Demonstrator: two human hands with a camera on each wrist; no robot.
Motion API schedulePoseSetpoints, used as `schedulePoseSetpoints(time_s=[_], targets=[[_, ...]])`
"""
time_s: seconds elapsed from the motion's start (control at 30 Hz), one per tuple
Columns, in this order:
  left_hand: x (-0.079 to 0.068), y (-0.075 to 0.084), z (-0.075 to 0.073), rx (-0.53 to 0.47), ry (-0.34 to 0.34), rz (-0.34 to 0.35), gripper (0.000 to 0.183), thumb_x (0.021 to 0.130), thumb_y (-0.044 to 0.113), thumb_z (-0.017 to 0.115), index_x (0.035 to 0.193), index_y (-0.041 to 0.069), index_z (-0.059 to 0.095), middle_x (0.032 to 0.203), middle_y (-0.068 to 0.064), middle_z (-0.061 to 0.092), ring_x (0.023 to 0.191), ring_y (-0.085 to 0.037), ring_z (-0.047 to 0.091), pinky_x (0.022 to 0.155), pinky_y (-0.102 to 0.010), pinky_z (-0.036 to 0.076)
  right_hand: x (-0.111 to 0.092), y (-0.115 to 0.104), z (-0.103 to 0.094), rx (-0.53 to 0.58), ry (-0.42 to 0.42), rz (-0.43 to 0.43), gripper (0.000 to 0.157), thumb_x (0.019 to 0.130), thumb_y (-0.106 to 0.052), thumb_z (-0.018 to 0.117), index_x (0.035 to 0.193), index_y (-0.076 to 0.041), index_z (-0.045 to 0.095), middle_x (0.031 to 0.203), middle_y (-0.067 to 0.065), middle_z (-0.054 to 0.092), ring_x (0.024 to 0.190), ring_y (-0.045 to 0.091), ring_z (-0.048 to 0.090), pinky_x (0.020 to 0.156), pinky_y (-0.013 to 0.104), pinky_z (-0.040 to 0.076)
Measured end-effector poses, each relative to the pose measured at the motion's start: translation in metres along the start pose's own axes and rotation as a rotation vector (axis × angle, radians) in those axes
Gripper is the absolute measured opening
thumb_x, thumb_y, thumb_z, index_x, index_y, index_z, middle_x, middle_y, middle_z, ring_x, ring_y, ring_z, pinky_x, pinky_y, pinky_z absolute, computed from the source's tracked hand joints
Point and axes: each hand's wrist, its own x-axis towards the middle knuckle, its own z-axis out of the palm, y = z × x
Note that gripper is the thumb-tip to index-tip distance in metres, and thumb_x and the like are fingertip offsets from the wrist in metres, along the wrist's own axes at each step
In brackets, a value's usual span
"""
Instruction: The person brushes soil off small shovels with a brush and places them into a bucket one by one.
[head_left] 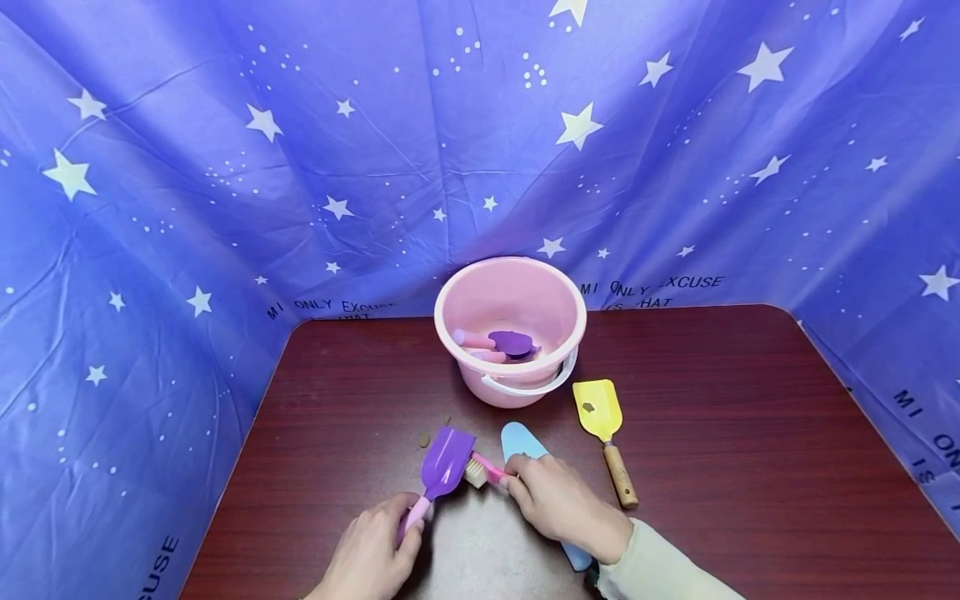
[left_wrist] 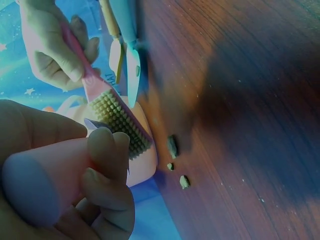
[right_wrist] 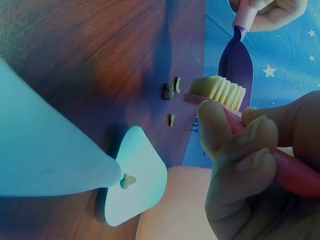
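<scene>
Curtain [head_left: 375,167] behind table [head_left: 712,417] and along both sides. Bucket [head_left: 480,387] on table, far side; small tools [head_left: 512,343] inside. Left hand [head_left: 367,546] in front, holding shovel [head_left: 446,462], blade angled toward bucket. Right hand [head_left: 555,500] to its right, holding brush [head_left: 476,472]; brush head just right of shovel blade. Trowel [head_left: 522,440] on table beneath right hand, crumb [right_wrist: 128,180] on it. Scoop [head_left: 600,412] right of trowel, handle toward person; clod [head_left: 588,407] on its blade. Loose bits [head_left: 424,440] on table, left of and beyond shovel blade.
</scene>
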Motion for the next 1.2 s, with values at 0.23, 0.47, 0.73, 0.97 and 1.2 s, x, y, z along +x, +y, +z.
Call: schedulePoseSetpoints(time_s=[0.23,0.47,0.73,0.97,1.2], targets=[[-0.001,-0.003,0.002,0.014,0.044,0.043,0.021,0.078,0.009,0.070,0.098,0.011,0.066,0.072,0.013,0.054,0.061,-0.001,0.048,0.055,-0.028,0.042,0.000,0.003,0.002,-0.011,0.055,0.031,0.010,0.092,-0.022,0.061,0.082,-0.020,0.062,0.058,-0.015,0.042,0.050,0.002,0.040,0.046,0.023,0.033],[-0.004,-0.006,0.003,0.018,0.056,0.081,0.021,0.077,0.009,0.071,0.096,0.010,0.065,0.076,0.012,0.057,0.064,-0.002,0.051,0.056,-0.028,0.044,0.000,0.008,0.003,-0.034,0.089,0.042,0.010,0.090,-0.022,0.063,0.081,-0.021,0.062,0.058,-0.015,0.041,0.050,0.003,0.039,0.046,0.024,0.033],[-0.006,-0.007,0.004,0.020,0.086,0.102,0.022,0.074,0.008,0.072,0.094,0.011,0.065,0.076,0.012,0.058,0.063,-0.003,0.052,0.055,-0.028,0.043,0.001,0.011,0.000,-0.004,0.104,0.051,0.008,0.090,-0.020,0.063,0.082,-0.018,0.063,0.059,-0.015,0.043,0.051,0.002,0.040,0.048,0.023,0.035],[-0.007,-0.009,0.003,0.006,0.096,0.089,0.023,0.073,0.007,0.072,0.094,0.011,0.065,0.076,0.013,0.057,0.063,-0.002,0.051,0.055,-0.028,0.043,0.002,0.012,-0.001,0.010,0.120,0.067,0.008,0.091,-0.019,0.064,0.083,-0.018,0.062,0.061,-0.015,0.046,0.052,0.002,0.042,0.049,0.023,0.036],[-0.008,-0.011,0.003,-0.005,0.125,0.077,0.025,0.071,0.006,0.073,0.094,0.015,0.065,0.075,0.017,0.054,0.063,0.000,0.048,0.055,-0.027,0.042,0.002,0.012,0.000,0.013,0.118,0.084,0.009,0.091,-0.019,0.063,0.082,-0.019,0.062,0.060,-0.015,0.045,0.051,0.002,0.041,0.049,0.023,0.036]])
